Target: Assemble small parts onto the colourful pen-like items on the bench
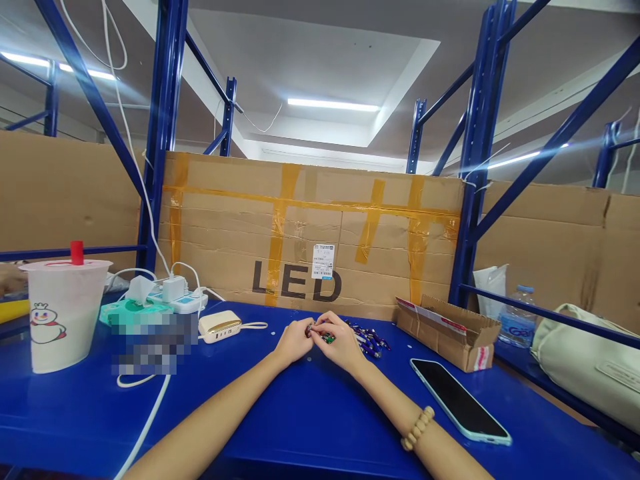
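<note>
Small green-and-silver component is held over a blue metal bench – pinched between the left hand and the right hand – with a pile of blue-wired parts just to the right.

And here we've got them, a bare left forearm and bare right forearm, and look at that, a chunky bracelet of round wooden beads around the right one!
</note>
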Available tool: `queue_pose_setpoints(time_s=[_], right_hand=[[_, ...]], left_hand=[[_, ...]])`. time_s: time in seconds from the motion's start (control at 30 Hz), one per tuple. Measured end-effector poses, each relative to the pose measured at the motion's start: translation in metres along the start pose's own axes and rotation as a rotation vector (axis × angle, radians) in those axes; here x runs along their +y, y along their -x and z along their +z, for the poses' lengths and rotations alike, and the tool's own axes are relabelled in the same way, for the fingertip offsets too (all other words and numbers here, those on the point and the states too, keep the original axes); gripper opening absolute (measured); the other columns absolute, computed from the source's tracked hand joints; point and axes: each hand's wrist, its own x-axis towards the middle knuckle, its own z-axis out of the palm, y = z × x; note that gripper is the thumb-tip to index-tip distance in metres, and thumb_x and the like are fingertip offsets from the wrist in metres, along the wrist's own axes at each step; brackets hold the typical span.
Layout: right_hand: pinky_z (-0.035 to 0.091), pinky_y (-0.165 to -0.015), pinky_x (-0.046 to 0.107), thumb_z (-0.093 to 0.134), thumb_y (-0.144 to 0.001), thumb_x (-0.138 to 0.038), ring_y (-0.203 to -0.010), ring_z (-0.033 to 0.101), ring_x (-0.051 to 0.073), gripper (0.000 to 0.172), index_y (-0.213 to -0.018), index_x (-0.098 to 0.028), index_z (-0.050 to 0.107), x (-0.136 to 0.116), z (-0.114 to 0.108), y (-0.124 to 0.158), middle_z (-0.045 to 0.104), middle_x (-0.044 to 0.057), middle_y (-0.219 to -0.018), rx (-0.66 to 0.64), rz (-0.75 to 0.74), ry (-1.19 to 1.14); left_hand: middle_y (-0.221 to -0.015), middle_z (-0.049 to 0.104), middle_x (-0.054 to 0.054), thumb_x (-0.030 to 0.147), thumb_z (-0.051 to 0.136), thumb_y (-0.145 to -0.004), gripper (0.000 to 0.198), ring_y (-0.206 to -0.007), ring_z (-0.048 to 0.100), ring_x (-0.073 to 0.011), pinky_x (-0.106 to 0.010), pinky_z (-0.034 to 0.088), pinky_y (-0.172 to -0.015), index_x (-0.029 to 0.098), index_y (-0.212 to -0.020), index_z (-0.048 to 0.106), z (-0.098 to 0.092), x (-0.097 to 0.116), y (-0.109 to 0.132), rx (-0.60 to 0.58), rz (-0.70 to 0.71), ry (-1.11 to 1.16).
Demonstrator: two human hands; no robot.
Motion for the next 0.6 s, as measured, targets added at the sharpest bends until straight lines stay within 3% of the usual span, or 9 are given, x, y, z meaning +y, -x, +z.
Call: queue_pose_setpoints(time_s=[0.13,0.33,0.47,0.6], right_hand=[[0.044,-0.055,0.022,0.050,-0.076,-0.027,-0.060,0.054,0.010,0.014,-0.078,-0.019,0.062,-0.002,0.000,-0.001,0.057,0.003,-0.081,-0.025,0.088,-0.014],[0.040,-0.052,0.022,0.044,-0.080,-0.029,-0.059,0.054,0.010,0.018,-0.085,-0.022,0.060,0.017,-0.010,0.000,0.060,0.001,-0.084,0.024,0.293,0.162],[0.034,-0.047,0.021,0.051,-0.076,-0.037,-0.057,0.054,0.011,0.019,-0.073,-0.024,0.064,0.034,-0.020,0.005,0.061,-0.001,-0.073,-0.188,0.301,0.261],[0.029,-0.044,0.020,0.061,-0.068,-0.041,-0.057,0.054,0.012,0.017,-0.069,-0.026,0.068,0.038,-0.025,0.008,0.063,-0.001,-0.070,-0.349,0.254,0.281]], left_hand=[[-0.056,0.047,0.005,0.018,0.042,-0.068,0.009,-0.054,0.040,-0.0093,-0.019,0.024,-0.050,0.018,-0.059,0.046,0.002,-0.002,-0.003,0.039,-0.025,0.057],[-0.049,0.033,0.006,0.025,0.042,-0.069,0.023,-0.050,0.032,-0.0076,-0.019,0.024,-0.050,0.017,-0.051,0.031,0.005,-0.006,-0.013,0.259,-0.188,0.137],[-0.048,0.026,0.006,0.025,0.041,-0.067,0.025,-0.049,0.028,-0.0074,-0.019,0.023,-0.049,0.017,-0.048,0.026,0.004,-0.011,-0.015,0.331,-0.230,0.235],[-0.048,0.024,0.006,0.025,0.040,-0.066,0.025,-0.049,0.026,-0.0073,-0.020,0.021,-0.049,0.017,-0.047,0.025,0.004,-0.012,-0.014,0.323,-0.254,0.291]])
